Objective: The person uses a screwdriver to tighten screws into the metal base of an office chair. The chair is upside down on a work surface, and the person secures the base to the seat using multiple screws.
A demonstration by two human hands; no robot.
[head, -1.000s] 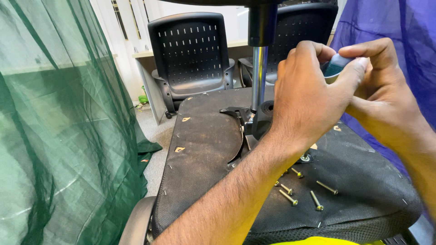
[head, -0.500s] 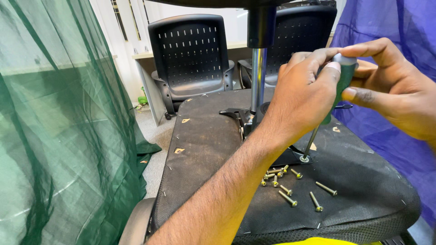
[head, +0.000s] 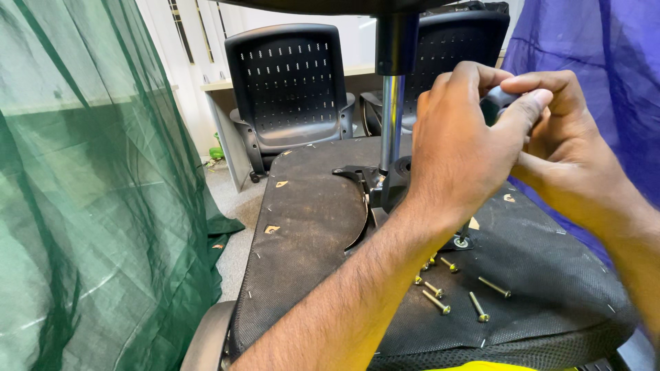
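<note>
Both hands up together: my left hand (head: 460,148) curls over the dark screwdriver handle (head: 496,104), my right hand (head: 560,137) pinches its top with thumb and fingers, I'd say to keep it upright. Its tip sits in a washered screw (head: 461,242) on the upturned chair seat (head: 316,227), just right of the chrome column (head: 391,120). Loose bolts (head: 454,292) lie in front of that column, below my hands.
</note>
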